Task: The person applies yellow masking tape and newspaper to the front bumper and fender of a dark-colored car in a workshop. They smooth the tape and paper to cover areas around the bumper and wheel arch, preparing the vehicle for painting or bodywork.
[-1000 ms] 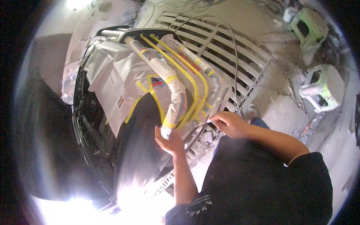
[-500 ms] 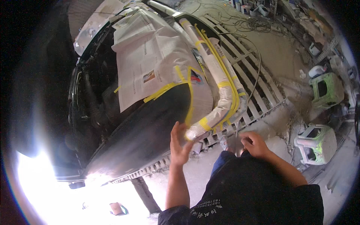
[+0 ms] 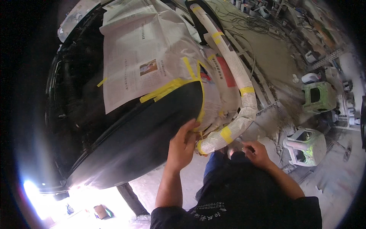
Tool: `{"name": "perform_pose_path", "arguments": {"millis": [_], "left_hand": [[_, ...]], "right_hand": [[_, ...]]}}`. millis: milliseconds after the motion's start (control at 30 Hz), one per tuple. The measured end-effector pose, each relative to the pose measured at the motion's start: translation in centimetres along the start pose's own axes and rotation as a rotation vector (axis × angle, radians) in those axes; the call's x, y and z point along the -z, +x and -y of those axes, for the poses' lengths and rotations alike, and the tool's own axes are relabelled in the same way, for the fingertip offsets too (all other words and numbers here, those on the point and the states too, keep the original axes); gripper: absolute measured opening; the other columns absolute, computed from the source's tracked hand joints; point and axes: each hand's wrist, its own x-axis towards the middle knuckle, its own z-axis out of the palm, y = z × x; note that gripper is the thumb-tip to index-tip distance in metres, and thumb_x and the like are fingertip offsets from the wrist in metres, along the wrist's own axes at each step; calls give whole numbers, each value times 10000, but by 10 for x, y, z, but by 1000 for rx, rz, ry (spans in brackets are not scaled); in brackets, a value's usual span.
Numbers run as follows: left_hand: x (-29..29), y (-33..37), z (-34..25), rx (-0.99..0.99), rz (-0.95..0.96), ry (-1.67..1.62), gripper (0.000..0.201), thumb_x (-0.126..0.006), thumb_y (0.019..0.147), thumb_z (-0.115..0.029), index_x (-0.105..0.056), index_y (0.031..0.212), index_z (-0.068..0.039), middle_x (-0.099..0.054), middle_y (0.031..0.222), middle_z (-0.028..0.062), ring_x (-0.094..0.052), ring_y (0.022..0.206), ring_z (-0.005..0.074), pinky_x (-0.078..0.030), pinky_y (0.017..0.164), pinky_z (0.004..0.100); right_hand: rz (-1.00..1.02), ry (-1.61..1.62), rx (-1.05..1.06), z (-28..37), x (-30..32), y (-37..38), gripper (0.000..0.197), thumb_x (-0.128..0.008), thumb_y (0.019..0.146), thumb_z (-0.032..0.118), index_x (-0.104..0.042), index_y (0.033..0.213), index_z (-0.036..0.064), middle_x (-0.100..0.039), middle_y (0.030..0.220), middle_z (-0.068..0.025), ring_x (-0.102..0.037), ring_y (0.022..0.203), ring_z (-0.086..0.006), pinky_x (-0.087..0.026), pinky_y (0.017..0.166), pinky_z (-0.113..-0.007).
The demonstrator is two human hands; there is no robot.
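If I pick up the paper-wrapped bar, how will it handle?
The paper-wrapped bar is probably stiff: its long section shows no sag. Bent near one end, it may twist if lifted. The wrinkled wrap, banded with yellow tape, might slip or tear.

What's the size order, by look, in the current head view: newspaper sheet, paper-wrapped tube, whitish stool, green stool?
1. Newspaper sheet
2. Paper-wrapped tube: long but narrow
3. Whitish stool and green stool: not ranked; they look similar, and the whitish one may only seem bigger by being nearer.
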Motion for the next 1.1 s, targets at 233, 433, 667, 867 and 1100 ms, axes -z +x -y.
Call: {"name": "perform_pose_path", "arguments": {"millis": [233, 433, 667, 867, 1100], "left_hand": [[12, -2, -6, -66, 63, 61, 467, -575, 866, 42, -495, 1319, -37, -654, 1122, 136, -651, 967, 188, -522, 837, 314], [18, 7, -12, -105, 124, 226, 439, -592, 872, 11, -505, 1300, -30, -681, 966, 151, -676, 881, 200, -531, 786, 307], [13, -12, -11, -148, -27, 200, 406, -618, 861, 9, -521, 1255, -16, -687, 939, 151, -688, 889, 206, -543, 763, 301], [14, -22, 0, -204, -80, 110, 340, -612, 854, 17, -558, 1189, -13, -686, 952, 168, -692, 897, 244, -547, 741, 306], [9, -54, -5, -171, -79, 190, 438, -523, 873, 40, -450, 1304, 6, -641, 1136, 191, -623, 1085, 259, -492, 906, 348]], "right_hand": [[-39, 11, 1, 2, -10, 4, 224, -619, 850, 28, -598, 1073, 9, -606, 854, -97, -616, 663, -154, -497, 608, -271], [-83, -79, 40, 9, -14, 7, 181, -624, 850, 41, -602, 1029, 16, -596, 840, -89, -609, 646, -152, -487, 586, -276], [-72, -108, -37, 19, -11, 6, 202, -615, 854, 79, -614, 1045, 15, -620, 878, -113, -620, 681, -192, -497, 617, -299], [-72, -81, -36, 20, -14, 4, 233, -614, 866, 98, -611, 1068, -17, -626, 881, -112, -628, 677, -164, -506, 609, -275], [-104, -114, 7, 33, -15, -4, 247, -612, 866, 114, -619, 1089, 8, -640, 878, -118, -634, 693, -181, -510, 640, -297]]}}
